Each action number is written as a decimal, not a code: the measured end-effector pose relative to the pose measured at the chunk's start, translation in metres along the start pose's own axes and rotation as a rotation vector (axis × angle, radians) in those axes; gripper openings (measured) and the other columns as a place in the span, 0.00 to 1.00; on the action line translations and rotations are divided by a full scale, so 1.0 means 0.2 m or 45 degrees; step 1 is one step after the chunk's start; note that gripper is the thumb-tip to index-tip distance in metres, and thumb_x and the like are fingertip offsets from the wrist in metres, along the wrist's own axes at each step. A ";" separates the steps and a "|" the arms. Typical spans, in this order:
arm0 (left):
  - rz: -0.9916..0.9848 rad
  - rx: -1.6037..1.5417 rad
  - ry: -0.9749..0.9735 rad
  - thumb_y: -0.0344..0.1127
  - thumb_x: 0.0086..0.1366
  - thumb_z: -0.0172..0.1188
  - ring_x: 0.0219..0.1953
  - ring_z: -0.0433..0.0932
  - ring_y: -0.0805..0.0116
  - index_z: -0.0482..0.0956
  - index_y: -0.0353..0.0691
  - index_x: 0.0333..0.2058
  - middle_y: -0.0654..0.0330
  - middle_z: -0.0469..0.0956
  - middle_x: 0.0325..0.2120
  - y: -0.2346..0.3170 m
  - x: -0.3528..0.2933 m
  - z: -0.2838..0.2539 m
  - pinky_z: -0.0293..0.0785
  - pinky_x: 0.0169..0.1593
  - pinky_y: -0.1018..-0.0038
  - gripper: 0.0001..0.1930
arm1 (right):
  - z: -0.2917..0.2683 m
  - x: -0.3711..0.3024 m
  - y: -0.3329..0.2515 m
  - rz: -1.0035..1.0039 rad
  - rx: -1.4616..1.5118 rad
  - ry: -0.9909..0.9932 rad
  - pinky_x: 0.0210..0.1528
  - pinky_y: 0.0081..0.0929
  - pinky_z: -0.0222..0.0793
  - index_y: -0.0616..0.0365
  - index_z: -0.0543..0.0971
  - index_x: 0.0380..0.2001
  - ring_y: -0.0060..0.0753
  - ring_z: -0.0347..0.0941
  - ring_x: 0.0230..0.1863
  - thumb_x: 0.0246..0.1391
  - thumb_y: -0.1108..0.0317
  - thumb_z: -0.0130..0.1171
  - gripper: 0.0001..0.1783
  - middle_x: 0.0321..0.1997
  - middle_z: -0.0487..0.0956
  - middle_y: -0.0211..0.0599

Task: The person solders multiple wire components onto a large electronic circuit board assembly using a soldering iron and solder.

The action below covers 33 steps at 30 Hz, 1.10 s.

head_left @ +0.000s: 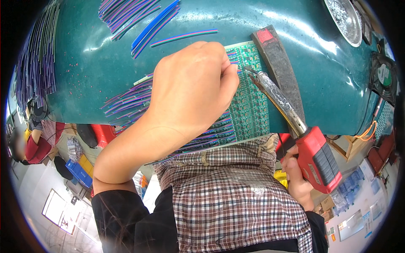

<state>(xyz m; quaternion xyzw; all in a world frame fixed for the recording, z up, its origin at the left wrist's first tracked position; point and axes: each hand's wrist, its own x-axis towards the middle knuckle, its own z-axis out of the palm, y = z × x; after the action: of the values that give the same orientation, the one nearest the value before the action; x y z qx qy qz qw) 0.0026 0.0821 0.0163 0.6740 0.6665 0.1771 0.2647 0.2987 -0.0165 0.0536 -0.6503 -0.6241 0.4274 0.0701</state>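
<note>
Green desk (329, 80): glossy, beneath left grip (192, 80)
Circuit board (251, 101): under left grip, which pinches a wire (239, 71)
Soldering gun (317, 158): clasped by right grip (298, 181)
Co-worker (37, 148): far left of left grip

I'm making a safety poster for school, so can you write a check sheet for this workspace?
Surface: glossy green table, speckled at left.
Job's things: green board with wires along its left; iron, tip over the board.
Clutter: loose wires beyond the board, dark bar beside it; dish and fan at right.
Hands: left hand curled over the wires, any pinch unclear; right hand grips the iron.
Cables: orange cable near the right rim.
Surroundings: another person and blue box at left.
</note>
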 end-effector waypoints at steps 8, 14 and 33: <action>0.013 0.000 0.001 0.34 0.65 0.68 0.27 0.81 0.65 0.80 0.34 0.28 0.57 0.81 0.25 0.00 0.00 0.00 0.81 0.31 0.70 0.10 | 0.02 0.04 0.00 -0.025 0.163 -0.023 0.41 0.37 0.76 0.56 0.86 0.41 0.39 0.81 0.35 0.49 0.70 0.76 0.15 0.36 0.85 0.35; 0.018 0.043 0.011 0.34 0.64 0.68 0.28 0.82 0.64 0.80 0.35 0.29 0.57 0.81 0.25 0.00 0.00 0.01 0.81 0.31 0.70 0.10 | 0.00 0.04 -0.02 -0.010 0.220 -0.041 0.41 0.36 0.77 0.55 0.86 0.40 0.39 0.81 0.35 0.49 0.70 0.76 0.14 0.35 0.85 0.35; 0.044 -0.072 -0.086 0.33 0.63 0.70 0.29 0.82 0.63 0.82 0.33 0.31 0.55 0.82 0.27 -0.03 0.01 -0.03 0.77 0.36 0.69 0.09 | 0.00 -0.01 0.03 -0.050 0.016 -0.073 0.43 0.35 0.78 0.55 0.86 0.43 0.38 0.82 0.40 0.49 0.70 0.76 0.16 0.39 0.85 0.35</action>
<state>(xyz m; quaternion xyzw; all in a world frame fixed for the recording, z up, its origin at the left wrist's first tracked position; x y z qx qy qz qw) -0.0067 0.0841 0.0179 0.6833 0.6402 0.1775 0.3028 0.3044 -0.0193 0.0512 -0.6251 -0.6357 0.4483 0.0645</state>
